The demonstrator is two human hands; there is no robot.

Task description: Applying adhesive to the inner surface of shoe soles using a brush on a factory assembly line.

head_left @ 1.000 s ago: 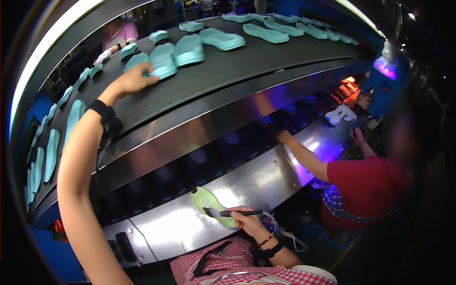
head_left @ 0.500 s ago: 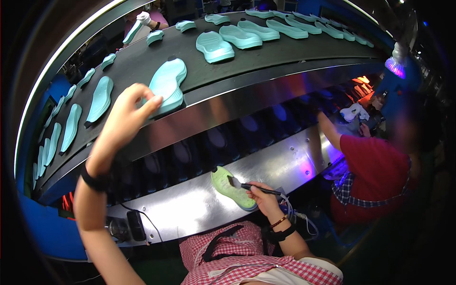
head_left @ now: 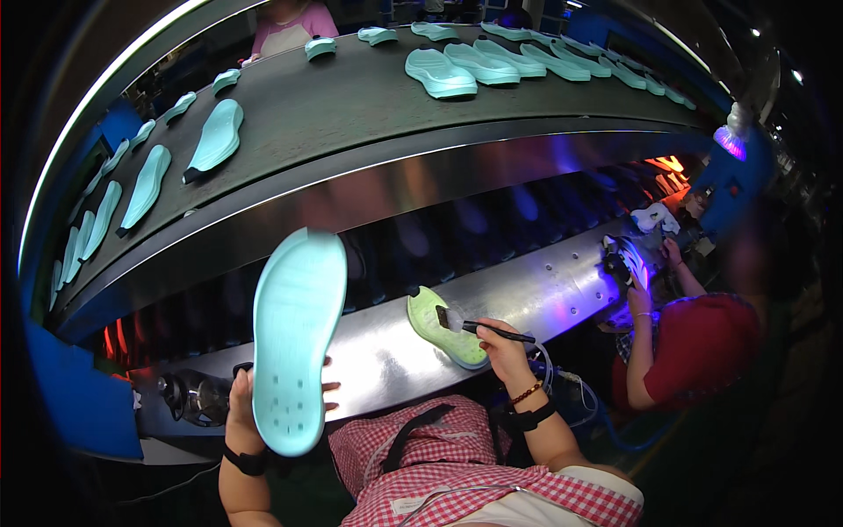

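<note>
Here's our left hand (head_left: 241,406), half-closed around 1 teal sole (head_left: 299,338) at lower left; our right hand (head_left: 505,353), fingers closed, grips 1 brush (head_left: 474,327), seemingly touching the green sole (head_left: 446,341) just below centre.

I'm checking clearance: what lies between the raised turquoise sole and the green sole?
The head view shows a stretch of shiny metal ledge, plus fingertips of the left hand jutting past the right edge of the turquoise sole.
</note>
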